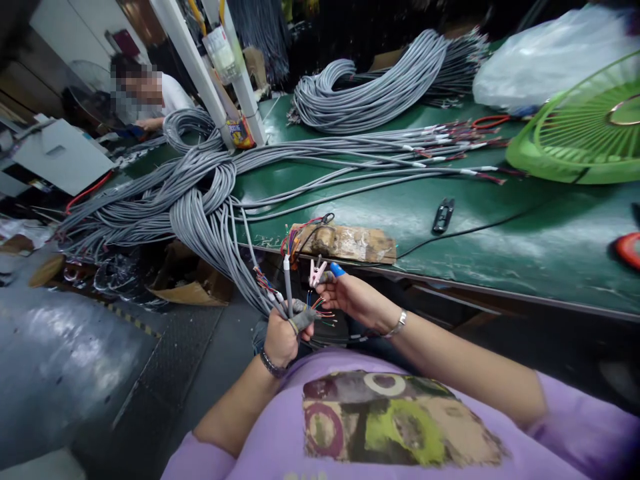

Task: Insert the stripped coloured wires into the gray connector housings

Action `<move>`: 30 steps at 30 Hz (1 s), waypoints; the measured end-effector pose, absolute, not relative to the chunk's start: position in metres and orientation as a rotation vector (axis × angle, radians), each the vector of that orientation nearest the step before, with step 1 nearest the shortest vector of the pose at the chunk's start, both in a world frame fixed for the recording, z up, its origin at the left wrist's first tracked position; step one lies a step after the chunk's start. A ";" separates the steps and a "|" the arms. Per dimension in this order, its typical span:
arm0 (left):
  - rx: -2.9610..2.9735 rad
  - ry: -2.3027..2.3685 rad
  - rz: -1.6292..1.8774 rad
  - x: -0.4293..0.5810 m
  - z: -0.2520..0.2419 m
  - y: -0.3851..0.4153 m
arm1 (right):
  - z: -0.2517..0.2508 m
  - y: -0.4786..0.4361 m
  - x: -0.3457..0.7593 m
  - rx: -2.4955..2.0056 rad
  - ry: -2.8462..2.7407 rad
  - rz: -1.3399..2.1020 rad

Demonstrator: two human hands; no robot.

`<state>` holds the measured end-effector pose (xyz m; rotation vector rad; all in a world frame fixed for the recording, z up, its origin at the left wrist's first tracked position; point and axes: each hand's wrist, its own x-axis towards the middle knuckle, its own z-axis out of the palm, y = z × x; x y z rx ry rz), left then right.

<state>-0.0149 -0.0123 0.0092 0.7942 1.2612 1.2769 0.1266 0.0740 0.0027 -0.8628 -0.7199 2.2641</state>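
My left hand [287, 331], with a grey cover on its thumb, is closed around the end of a grey cable [287, 290]. Thin coloured wires [323, 310] fan out to the right from that hand. My right hand [353, 297] is beside these wires, its fingers curled together, a blue cover on one fingertip. Whatever its fingertips pinch is too small to make out. Just above them is a pink clip [317, 272], close to the bench edge. A second cable end with bare coloured wires [264, 280] lies left of my left hand.
A worn wooden block [350, 243] sits at the green bench's [500, 233] front edge. Grey cable bundles [200, 207] spread left and hang over the edge. Black snips [443, 217] and a green fan [585, 127] are to the right. Another person [175, 97] sits at far left.
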 end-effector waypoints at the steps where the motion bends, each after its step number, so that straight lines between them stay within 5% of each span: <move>1: 0.787 1.229 1.276 -0.015 0.011 -0.009 | 0.003 0.078 0.124 -0.839 -0.719 2.259; 20: 0.724 1.112 1.239 -0.009 0.004 0.012 | -0.003 0.088 0.095 -0.679 -0.560 2.069; 30: 0.768 1.172 1.248 -0.010 0.008 -0.004 | 0.007 0.081 0.112 -0.639 -0.561 2.328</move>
